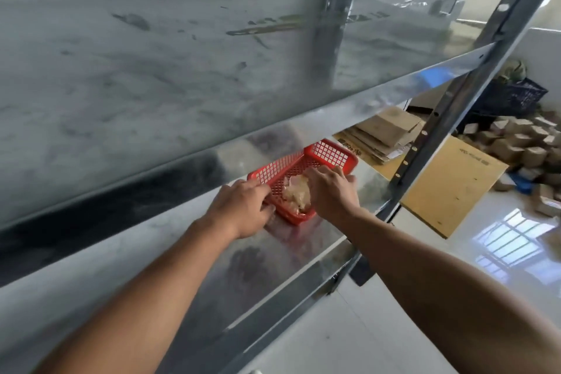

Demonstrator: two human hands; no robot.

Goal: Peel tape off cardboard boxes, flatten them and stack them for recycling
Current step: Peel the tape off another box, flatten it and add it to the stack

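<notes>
A red plastic mesh basket (331, 153) sits on a metal shelf (188, 255) under a higher shelf. Inside it lies a crumpled wad of peeled clear-brown tape (297, 194). My left hand (241, 208) grips the basket's near-left rim with curled fingers. My right hand (331, 191) reaches into the basket from the right, fingers curled against the tape wad; whether they pinch it is not plain. A stack of flattened cardboard boxes (384, 133) lies on the floor beyond the shelf, and one large flat cardboard sheet (452, 185) lies beside it.
The upper shelf (151, 85) hangs close above my hands. A slotted steel upright (455, 100) stands at the right. Several small cardboard boxes (522, 146) are piled on the glossy floor at the right, behind them a dark blue crate (513, 96).
</notes>
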